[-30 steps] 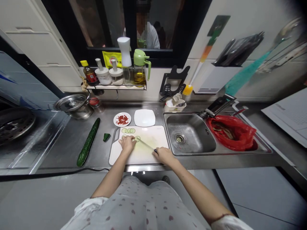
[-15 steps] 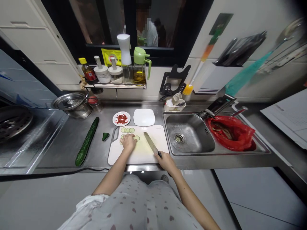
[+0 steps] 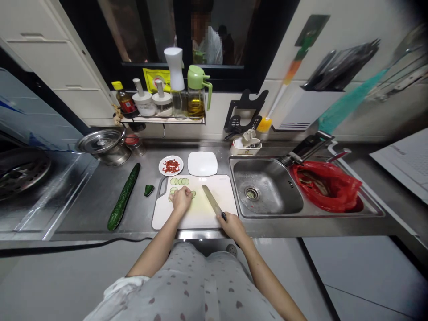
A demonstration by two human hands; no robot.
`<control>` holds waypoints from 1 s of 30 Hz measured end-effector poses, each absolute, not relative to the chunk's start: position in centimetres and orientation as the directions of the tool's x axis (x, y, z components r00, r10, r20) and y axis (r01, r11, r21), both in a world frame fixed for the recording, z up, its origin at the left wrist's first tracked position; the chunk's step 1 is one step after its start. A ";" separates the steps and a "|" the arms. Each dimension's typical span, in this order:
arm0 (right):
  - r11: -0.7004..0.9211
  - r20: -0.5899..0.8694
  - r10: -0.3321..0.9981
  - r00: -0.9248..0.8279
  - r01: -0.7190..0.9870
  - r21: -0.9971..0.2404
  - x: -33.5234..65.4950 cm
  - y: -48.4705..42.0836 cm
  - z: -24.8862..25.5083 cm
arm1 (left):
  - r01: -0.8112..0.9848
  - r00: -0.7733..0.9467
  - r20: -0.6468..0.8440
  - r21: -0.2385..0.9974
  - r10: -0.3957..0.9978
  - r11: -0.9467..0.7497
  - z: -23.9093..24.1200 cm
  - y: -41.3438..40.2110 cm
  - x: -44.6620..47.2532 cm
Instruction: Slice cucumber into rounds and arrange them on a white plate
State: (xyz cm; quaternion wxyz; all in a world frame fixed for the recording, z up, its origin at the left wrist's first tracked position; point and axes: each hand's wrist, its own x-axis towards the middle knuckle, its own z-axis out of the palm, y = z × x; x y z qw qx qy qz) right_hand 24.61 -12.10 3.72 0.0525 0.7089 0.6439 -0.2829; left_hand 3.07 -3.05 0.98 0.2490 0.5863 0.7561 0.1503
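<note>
My right hand (image 3: 233, 226) is closed around the dark handle of a kitchen knife (image 3: 211, 199). Its blade rests low over the white cutting board (image 3: 200, 218), pointing away from me and to the left. Over the board's left half, my left hand (image 3: 182, 199) has its fingers drawn together on a thin cucumber slice (image 3: 193, 194). More pale cucumber slices (image 3: 179, 181) lie in a row behind that hand, and a few show at its left side, partly covered by the fingers. To the left of the board are a cut cucumber end (image 3: 149, 190) and a long green cucumber (image 3: 123, 196).
Behind the board stand a plate of chopped red pieces (image 3: 171, 166) and a white square plate (image 3: 202, 163). A steel sink (image 3: 267, 187) adjoins on the right, with a red plastic bag (image 3: 327, 187) beyond. A lidded pot (image 3: 107, 147) sits back left, below a condiment shelf (image 3: 163, 120).
My left fingers have drawn closer together on the slice, which now shows less at their right side. The knife stays about where it was in my right hand. The view has shifted slightly.
</note>
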 end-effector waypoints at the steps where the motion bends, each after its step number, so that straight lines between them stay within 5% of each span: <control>1: -0.166 -0.467 0.884 0.009 0.941 -0.295 24.6 -12.1 3.6 | 0.804 -0.181 -0.195 0.535 0.964 0.259 1.0 -3.4 3.1; 11: -0.169 -0.464 0.886 0.012 0.939 -0.298 24.6 -11.6 3.0 | 0.707 -0.228 -0.237 0.626 0.944 0.328 0.9 -6.2 1.9; 20: -0.163 -0.459 0.888 0.009 0.941 -0.297 24.5 -11.5 3.1 | 0.673 -0.462 -0.196 0.557 0.865 0.486 -0.2 -7.3 -3.1; 30: -0.183 -0.468 0.883 0.029 0.941 -0.286 24.4 -11.4 3.2 | 0.708 -0.504 -0.152 0.490 0.850 0.508 -0.6 -7.0 -4.2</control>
